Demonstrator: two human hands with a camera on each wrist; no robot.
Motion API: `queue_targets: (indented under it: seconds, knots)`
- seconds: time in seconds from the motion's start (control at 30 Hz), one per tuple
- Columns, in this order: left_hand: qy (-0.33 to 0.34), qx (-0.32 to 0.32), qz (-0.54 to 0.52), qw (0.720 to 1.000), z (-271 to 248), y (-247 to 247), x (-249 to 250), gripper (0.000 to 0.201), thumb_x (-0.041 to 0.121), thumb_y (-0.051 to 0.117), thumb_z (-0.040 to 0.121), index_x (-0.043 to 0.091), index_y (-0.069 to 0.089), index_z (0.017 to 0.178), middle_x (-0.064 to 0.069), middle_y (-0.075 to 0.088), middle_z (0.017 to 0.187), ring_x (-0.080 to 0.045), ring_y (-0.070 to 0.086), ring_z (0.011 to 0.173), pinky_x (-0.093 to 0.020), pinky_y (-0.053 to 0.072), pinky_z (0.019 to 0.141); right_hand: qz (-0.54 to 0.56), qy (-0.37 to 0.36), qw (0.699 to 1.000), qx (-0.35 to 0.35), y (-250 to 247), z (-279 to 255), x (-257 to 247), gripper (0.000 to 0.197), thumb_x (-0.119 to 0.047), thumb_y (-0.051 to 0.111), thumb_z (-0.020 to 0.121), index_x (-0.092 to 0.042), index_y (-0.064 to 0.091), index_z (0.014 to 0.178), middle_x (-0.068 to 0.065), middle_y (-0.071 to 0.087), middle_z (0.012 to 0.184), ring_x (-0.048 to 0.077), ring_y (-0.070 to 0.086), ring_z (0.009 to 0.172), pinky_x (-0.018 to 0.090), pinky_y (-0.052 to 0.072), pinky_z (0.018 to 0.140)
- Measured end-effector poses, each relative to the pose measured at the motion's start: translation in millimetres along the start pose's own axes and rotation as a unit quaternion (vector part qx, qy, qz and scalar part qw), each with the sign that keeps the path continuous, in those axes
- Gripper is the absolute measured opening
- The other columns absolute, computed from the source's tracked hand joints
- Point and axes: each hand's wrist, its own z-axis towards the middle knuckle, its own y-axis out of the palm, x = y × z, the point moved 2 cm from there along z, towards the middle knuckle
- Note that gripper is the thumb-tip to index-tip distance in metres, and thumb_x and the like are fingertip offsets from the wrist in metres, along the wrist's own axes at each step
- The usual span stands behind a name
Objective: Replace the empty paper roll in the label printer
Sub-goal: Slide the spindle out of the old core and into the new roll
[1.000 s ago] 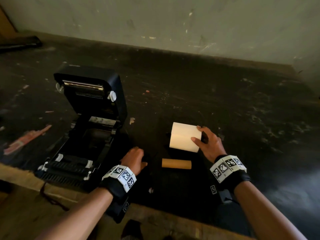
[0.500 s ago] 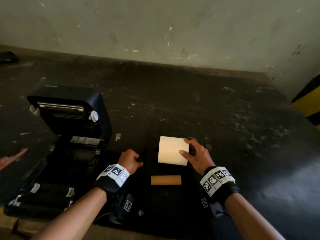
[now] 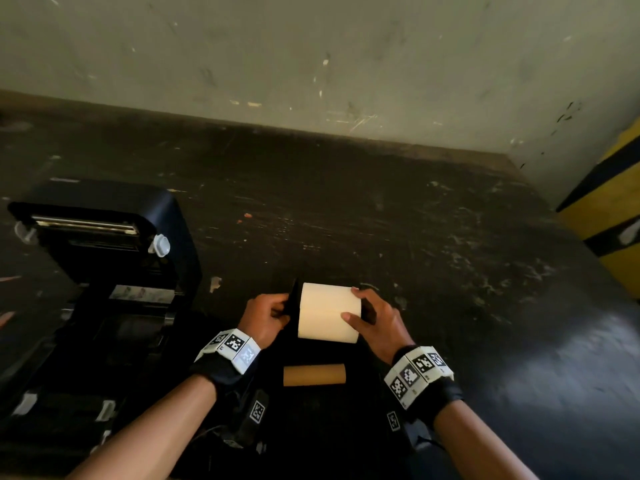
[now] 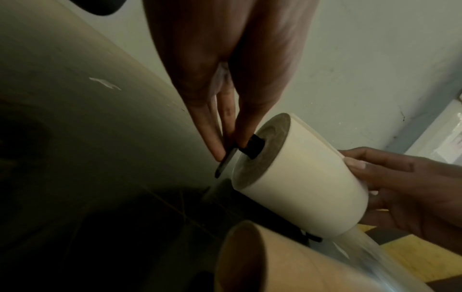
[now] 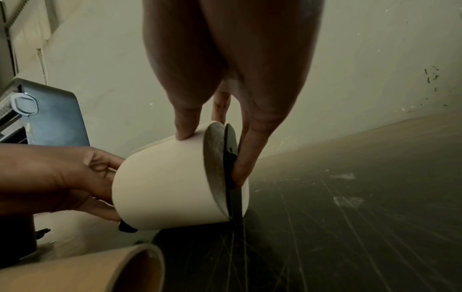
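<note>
Head view: left hand [image 3: 265, 318] fingers [image 4: 241, 126] pinch black spindle [image 4: 251, 149] entering paper roll [image 3: 327, 313]; right hand [image 3: 377, 322] fingers clamp roll's opposite end.

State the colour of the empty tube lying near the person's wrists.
The empty tube is tan brown; the head view shows it best.

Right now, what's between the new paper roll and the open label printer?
The left hand, pinching the black spindle at the paper roll's left end; head view shows it. Label printer sits farther left.
</note>
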Motion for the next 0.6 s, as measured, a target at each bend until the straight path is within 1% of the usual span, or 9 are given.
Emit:
queue_targets:
  seconds: [0.07,0.17,0.27,0.3,0.4,0.53,0.6]
  knots:
    - [0.010,-0.003,0.000,1.000,-2.5,0.1,2.0,0.046,-0.003,0.065,0.076,0.012,0.059,0.119,-0.014,0.070,0.106,-0.023,0.066,0.094,-0.030,0.051,0.087,0.003,0.004,1.000,-0.001,0.2,1.2,0.8,0.050,-0.036,0.062,0.086,-0.029,0.043,0.132,0.006,0.049,0.140,0.023,0.049,0.124,0.039,0.043,0.102]
    - [0.029,-0.012,-0.009,0.999,-7.9,2.2,5.5,0.045,-0.003,0.064,0.078,0.010,0.058,0.121,-0.012,0.069,0.109,-0.017,0.064,0.097,-0.021,0.046,0.084,0.006,0.005,1.000,0.002,0.1,1.8,2.3,0.051,-0.037,0.062,0.086,-0.031,0.043,0.132,0.007,0.049,0.140,0.024,0.048,0.125,0.044,0.042,0.104]
    - [0.041,-0.002,-0.024,0.999,-10.5,4.2,4.9,0.046,-0.005,0.064,0.078,0.008,0.057,0.121,-0.010,0.069,0.109,-0.014,0.063,0.097,-0.014,0.045,0.081,0.009,0.001,1.000,0.001,0.9,2.5,3.2,0.050,-0.037,0.062,0.085,-0.031,0.043,0.131,0.006,0.048,0.141,0.024,0.048,0.126,0.046,0.042,0.104]
    - [0.039,-0.006,-0.029,0.999,-10.9,4.8,4.1,0.045,-0.005,0.063,0.078,0.009,0.057,0.121,-0.010,0.069,0.108,-0.015,0.063,0.098,-0.015,0.046,0.080,0.007,0.001,1.000,0.000,1.2,2.3,3.1,0.050,-0.037,0.062,0.086,-0.031,0.043,0.131,0.006,0.048,0.141,0.025,0.048,0.126,0.046,0.042,0.105]
    - [0.032,-0.024,-0.043,0.998,-10.1,6.1,2.0,0.046,-0.003,0.064,0.078,0.011,0.057,0.121,-0.011,0.069,0.111,-0.020,0.064,0.101,-0.024,0.049,0.082,0.007,-0.005,1.000,0.007,1.2,2.4,2.6,0.050,-0.036,0.063,0.086,-0.030,0.044,0.131,0.006,0.049,0.141,0.024,0.048,0.125,0.044,0.042,0.104]
    - [0.039,-0.037,-0.034,0.998,-10.7,8.2,2.4,0.057,-0.005,0.061,0.079,0.019,0.050,0.129,-0.004,0.061,0.125,-0.017,0.061,0.106,-0.025,0.048,0.088,0.009,0.002,1.000,0.000,0.8,1.7,2.4,0.051,-0.036,0.062,0.086,-0.030,0.042,0.133,0.007,0.046,0.142,0.025,0.047,0.127,0.044,0.042,0.104]
    - [0.040,-0.038,-0.028,0.998,-10.9,8.8,3.6,0.059,-0.007,0.059,0.080,0.020,0.046,0.131,-0.004,0.057,0.130,-0.018,0.058,0.112,-0.027,0.046,0.092,0.008,0.002,1.000,0.002,1.0,1.1,2.8,0.051,-0.036,0.062,0.086,-0.030,0.042,0.133,0.006,0.046,0.143,0.025,0.047,0.127,0.044,0.042,0.105]
